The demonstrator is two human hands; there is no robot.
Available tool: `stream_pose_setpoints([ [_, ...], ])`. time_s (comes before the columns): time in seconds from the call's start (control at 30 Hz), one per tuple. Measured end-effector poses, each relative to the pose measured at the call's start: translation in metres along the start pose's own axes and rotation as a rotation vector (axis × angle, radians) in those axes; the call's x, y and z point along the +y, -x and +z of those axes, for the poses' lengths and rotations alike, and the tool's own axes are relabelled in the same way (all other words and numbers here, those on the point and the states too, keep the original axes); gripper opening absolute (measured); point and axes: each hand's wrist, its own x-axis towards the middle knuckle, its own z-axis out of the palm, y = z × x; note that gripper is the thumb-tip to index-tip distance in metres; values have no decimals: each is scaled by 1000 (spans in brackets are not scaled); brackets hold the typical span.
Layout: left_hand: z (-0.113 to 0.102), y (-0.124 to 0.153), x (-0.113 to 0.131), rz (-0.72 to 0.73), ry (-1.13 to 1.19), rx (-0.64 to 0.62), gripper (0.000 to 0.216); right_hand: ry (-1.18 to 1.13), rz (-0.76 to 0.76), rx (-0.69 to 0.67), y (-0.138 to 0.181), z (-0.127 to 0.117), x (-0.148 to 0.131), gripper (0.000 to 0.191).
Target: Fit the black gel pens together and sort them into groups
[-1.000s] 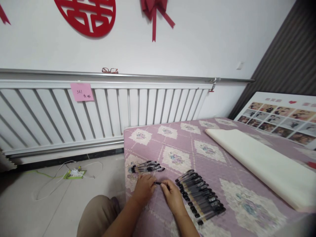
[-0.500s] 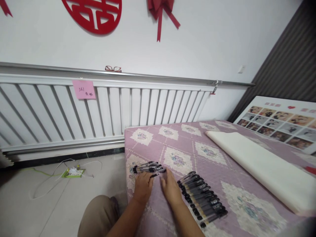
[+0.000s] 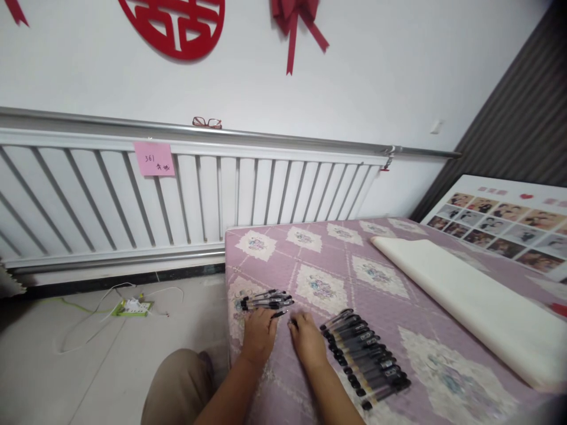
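My left hand (image 3: 259, 333) rests on the purple patterned cloth (image 3: 398, 277) and pinches a black pen (image 3: 280, 314) at its fingertips, just below a small pile of black pens (image 3: 263, 300). To its right my right hand (image 3: 308, 341) lies flat on the cloth with nothing in it, fingers loosely forward. It sits between the held pen and a long slanted row of several black pens (image 3: 365, 360).
A cream roll of fabric (image 3: 478, 307) lies across the right of the table, with a photo board (image 3: 500, 224) behind it. A white radiator (image 3: 177, 200) with a pink note (image 3: 154, 159) lines the wall. A power strip (image 3: 132, 307) and cables lie on the floor.
Both hands held one pen between them. The right hand let go and flattened. The left hand carried the pen up toward the small pile.
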Motion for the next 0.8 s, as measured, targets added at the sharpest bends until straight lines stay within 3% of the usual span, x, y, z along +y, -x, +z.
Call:
stream_pose_setpoints([
  [0.1,2,2,0,13,-27,-12,22,-144,-61,91,16,-2,5,24],
  [0.2,2,3,2,27,-60,-38,22,-320,-27,191,32,-3,11,29],
  [0.43,-3,6,8,58,-80,-99,26,-475,99,172,46,-5,18,37],
  [0.6,-3,5,10,59,-102,-115,30,-545,83,201,46,-7,18,40],
  [0.8,-2,5,9,64,-107,-150,32,-681,103,231,46,-11,18,26],
])
